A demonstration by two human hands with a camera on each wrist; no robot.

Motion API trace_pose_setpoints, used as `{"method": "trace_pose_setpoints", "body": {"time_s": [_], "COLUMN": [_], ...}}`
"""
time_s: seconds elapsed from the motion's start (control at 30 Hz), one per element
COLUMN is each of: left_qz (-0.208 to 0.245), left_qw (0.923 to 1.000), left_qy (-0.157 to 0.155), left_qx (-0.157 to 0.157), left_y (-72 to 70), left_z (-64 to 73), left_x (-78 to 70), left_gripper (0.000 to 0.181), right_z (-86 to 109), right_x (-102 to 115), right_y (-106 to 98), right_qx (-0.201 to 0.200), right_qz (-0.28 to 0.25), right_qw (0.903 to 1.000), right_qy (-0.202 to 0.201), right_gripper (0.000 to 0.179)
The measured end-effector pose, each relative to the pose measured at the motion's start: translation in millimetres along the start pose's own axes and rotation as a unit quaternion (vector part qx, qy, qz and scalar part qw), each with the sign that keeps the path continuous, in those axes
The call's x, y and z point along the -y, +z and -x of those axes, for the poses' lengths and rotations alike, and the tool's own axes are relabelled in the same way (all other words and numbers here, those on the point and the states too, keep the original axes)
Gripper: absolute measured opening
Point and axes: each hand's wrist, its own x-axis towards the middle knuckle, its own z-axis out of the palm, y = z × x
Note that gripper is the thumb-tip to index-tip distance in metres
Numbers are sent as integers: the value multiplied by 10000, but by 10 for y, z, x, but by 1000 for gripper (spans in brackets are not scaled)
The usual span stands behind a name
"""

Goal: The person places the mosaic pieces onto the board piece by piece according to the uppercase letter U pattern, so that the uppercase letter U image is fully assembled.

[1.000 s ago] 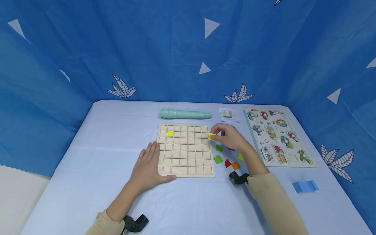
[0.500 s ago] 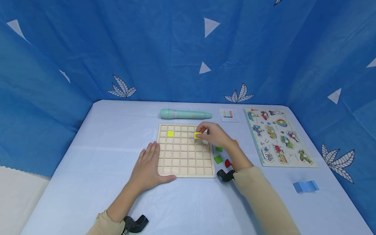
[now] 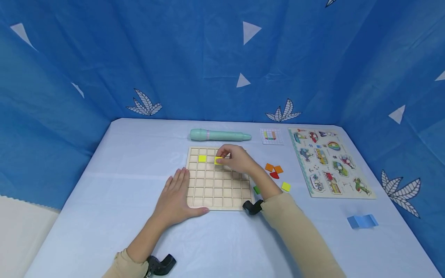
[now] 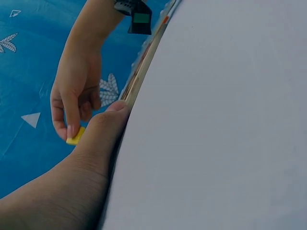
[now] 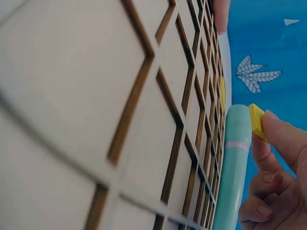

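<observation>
My right hand (image 3: 236,158) pinches a yellow square tile (image 5: 257,120) between thumb and fingers, held over the upper part of the wooden grid board (image 3: 213,189). Another yellow tile (image 3: 202,158) lies in a cell near the board's upper left. Straight-fingered, my left hand (image 3: 175,197) rests along the board's left edge, its thumb at the lower edge. In the left wrist view the left thumb (image 4: 103,122) lies against the board's side.
Right of the board lie orange tiles (image 3: 269,167), a red piece (image 3: 274,175), a yellow-green tile (image 3: 286,187) and a partly hidden green tile (image 3: 257,189). Behind are a mint-green microphone-shaped object (image 3: 220,135) and a pattern card (image 3: 272,136). A picture puzzle board (image 3: 326,162) and blue strip (image 3: 362,221) lie farther right.
My right hand has carried the yellow tile leftward from the board's right edge to above its upper middle. My left hand has stayed in place.
</observation>
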Motion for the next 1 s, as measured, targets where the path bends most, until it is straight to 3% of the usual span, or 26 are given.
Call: {"method": "trace_pose_setpoints", "body": {"time_s": [0.43,1.0], "left_qz": [2,28], "left_qw": [10000,10000], "left_qy": [41,86], "left_qx": [10,-10], "left_y": [-12,-10], "left_z": [5,4], "left_x": [6,19], "left_gripper": [142,141], "right_z": [-151,-253], "right_x": [158,224], "right_y": [259,417], "right_qx": [-32,37], "right_qz": [-31,251], "right_qw": [10000,9996], "right_qy": [-87,-100], "right_gripper": [10,13]}}
